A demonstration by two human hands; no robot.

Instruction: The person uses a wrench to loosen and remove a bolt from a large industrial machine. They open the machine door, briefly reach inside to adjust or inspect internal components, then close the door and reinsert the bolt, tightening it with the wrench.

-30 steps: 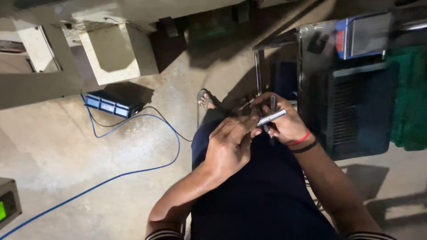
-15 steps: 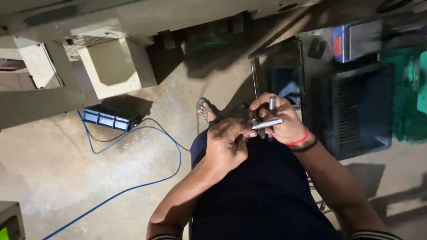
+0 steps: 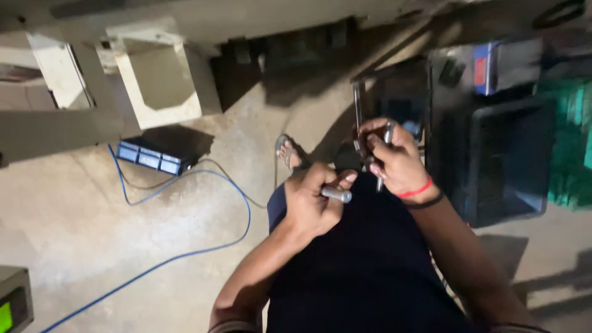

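- Left hand (image 3: 313,206) closed around a short metal pin (image 3: 336,195); one end pokes out past the thumb, lying roughly level, pointing right.
- Right hand (image 3: 394,159) clenched on a second metal rod (image 3: 387,137), held near upright; a dark piece (image 3: 359,147) is also in that grip, too dim to tell what kind.
- Hands apart, not touching; both hover over the lap, above dark trousers (image 3: 370,265).
- Step, as I judge it: parts sorted between the hands, one per hand, held ready for fitting or checking. A next move would need the pin's free end lined up with whatever the right hand holds; the short exposed end leaves little to steer by.
- Pin look: silver-grey, smooth, cylindrical, shiny, small. Rod similar, thinner, brighter at the top.
- Red band (image 3: 414,190) and a dark band on the right wrist.
- Foot in a sandal (image 3: 287,154) on the concrete floor (image 3: 123,246), just ahead of the left hand.
- Blue cable (image 3: 203,250) loops across the floor to a small blue box (image 3: 153,159).
- Black crate (image 3: 505,160) at right, near the right hand; green crate (image 3: 570,148) beyond it.
- Pale machine base (image 3: 163,77) top left; a device with a green screen (image 3: 7,314) bottom left.
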